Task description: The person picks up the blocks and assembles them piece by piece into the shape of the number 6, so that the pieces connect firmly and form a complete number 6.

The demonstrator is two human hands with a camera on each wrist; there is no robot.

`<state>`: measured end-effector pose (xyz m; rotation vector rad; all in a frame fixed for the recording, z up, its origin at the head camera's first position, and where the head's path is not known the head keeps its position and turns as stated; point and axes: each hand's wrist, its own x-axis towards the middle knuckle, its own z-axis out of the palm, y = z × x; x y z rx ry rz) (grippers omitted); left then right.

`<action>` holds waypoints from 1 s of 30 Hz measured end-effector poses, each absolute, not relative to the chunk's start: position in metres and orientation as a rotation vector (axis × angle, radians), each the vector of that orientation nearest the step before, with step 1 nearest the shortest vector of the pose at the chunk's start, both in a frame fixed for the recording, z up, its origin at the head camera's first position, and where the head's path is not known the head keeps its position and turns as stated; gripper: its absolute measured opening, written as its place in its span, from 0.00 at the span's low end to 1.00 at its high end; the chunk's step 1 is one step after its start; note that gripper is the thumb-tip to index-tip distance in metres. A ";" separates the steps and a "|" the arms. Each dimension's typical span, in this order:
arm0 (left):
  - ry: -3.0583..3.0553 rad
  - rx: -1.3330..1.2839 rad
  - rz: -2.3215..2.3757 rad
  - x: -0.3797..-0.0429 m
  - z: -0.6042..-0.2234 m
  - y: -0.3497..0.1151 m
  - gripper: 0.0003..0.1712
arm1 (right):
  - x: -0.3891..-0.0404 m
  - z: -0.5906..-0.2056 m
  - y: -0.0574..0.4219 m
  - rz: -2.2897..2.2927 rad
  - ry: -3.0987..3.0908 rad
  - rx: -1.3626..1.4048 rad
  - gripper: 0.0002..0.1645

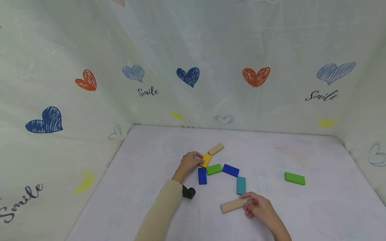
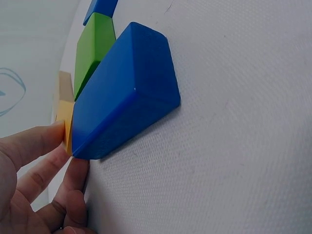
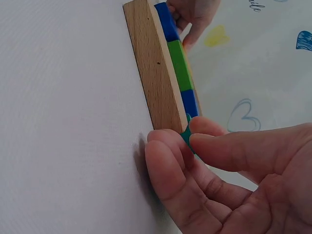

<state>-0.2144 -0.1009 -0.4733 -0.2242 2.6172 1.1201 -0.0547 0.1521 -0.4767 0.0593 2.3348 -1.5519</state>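
My left hand (image 1: 189,162) pinches a yellow block (image 1: 206,160) at its lower left side. Against that block's upper end lies a plain wooden block (image 1: 216,149). A blue block (image 1: 202,176) and a green block (image 1: 214,169) sit just below the yellow one; the blue one fills much of the left wrist view. Another blue block (image 1: 231,170) and a teal block (image 1: 241,185) continue the curved row to the right. With its thumb and fingers, my right hand (image 1: 258,208) holds the right end of a second wooden block (image 1: 232,205), below the teal block.
A separate green block (image 1: 295,178) lies on the right of the white-covered table (image 1: 325,214). Beside the left sleeve is a dark heart-shaped thing (image 1: 189,192), partly hidden by it. A white curtain (image 1: 211,40) printed with hearts hangs behind the table.
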 end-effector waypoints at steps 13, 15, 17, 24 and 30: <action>2.621 -0.221 1.116 -0.214 -0.472 -0.100 0.12 | -0.058 -0.485 0.150 -1.431 2.392 0.062 0.14; 2.624 -0.216 1.122 -0.214 -0.472 -0.100 0.12 | -0.059 -0.486 0.149 -1.418 2.413 0.075 0.14; 2.628 -0.212 1.126 -0.214 -0.472 -0.100 0.12 | -0.059 -0.486 0.148 -1.410 2.428 0.088 0.14; 2.623 -0.216 1.124 -0.214 -0.472 -0.100 0.12 | -0.059 -0.485 0.145 -1.394 2.450 0.122 0.14; 2.628 -0.224 1.108 -0.215 -0.474 -0.101 0.12 | -0.059 -0.485 0.144 -1.384 2.467 0.137 0.14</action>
